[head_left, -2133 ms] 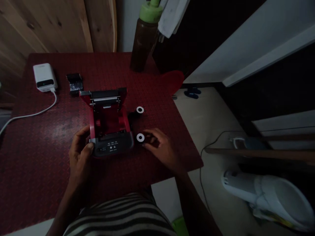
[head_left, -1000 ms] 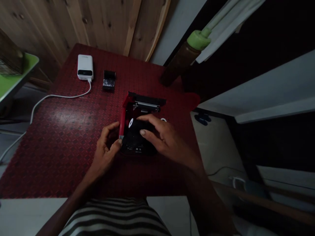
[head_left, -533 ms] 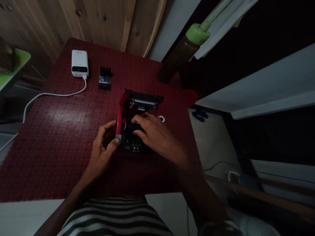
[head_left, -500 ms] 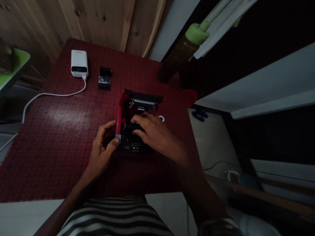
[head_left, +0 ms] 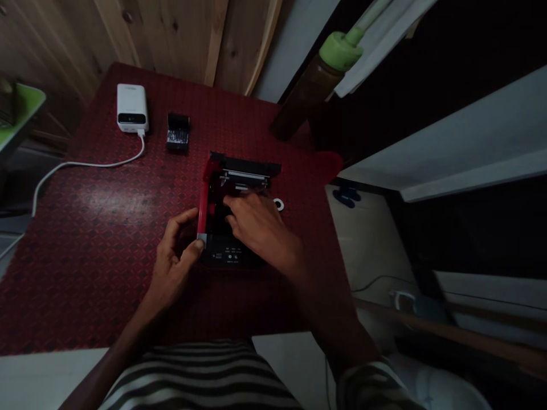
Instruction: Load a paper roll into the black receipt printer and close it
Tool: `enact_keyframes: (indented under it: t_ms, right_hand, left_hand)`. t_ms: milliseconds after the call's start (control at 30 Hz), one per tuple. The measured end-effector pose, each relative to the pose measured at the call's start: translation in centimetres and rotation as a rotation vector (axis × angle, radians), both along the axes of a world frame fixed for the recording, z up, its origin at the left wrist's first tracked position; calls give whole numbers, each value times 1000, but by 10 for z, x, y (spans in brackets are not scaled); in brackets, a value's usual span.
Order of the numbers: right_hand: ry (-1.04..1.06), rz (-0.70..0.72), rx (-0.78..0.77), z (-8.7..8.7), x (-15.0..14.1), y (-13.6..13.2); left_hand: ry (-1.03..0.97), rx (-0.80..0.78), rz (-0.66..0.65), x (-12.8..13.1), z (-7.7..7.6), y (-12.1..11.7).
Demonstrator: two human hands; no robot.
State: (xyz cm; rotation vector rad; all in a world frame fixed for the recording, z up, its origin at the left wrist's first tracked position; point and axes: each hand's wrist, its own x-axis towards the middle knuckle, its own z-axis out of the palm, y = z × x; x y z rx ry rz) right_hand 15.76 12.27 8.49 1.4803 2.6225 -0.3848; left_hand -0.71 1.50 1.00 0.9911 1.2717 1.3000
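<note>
A red and black machine that looks like a label printer (head_left: 203, 202) stands on the red table with its top raised toward the back. My left hand (head_left: 174, 247) braces its left side, the thumb pressed on the grey front corner and the fingers bent along the red edge. Over the dark open inside, my right hand (head_left: 256, 222) reaches in from the right with curled fingers. Whatever those fingertips grip is lost in shadow. A small white ring (head_left: 278, 204) lies just beyond the right hand. Farther back is a small black ribbon roll (head_left: 178, 132), partly unrolled.
At the back left a white power bank (head_left: 132, 108) has a white cable (head_left: 92, 165) running off the table's left edge. A brown bottle with a green cap (head_left: 341, 51) stands at the back right. Wooden boards (head_left: 162, 40) border the red table (head_left: 106, 256).
My right hand has shifted slightly left and deeper over the machine's inside; the black cylinder under its fingers no longer shows clearly. My left hand keeps its place on the machine. The whole view has shifted slightly.
</note>
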Motion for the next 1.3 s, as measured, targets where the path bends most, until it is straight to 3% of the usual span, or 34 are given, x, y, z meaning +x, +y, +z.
enact_keyframes:
  t_ms: [233, 533, 800, 1100, 1300]
  right_hand:
    - [18, 12, 83, -9, 1, 0]
    - [467, 138, -89, 7, 33, -21]
    - [427, 233, -209, -1, 31, -6]
    - [314, 312, -371, 19, 36, 16]
    - [332, 375, -332, 16, 38, 19]
  left_hand:
    - [-1, 10, -8, -1, -1, -1]
    - [49, 42, 11, -2, -3, 0]
    - [76, 69, 13, -2, -4, 1]
    - [73, 51, -5, -3, -3, 1]
    - [29, 22, -10, -2, -1, 0]
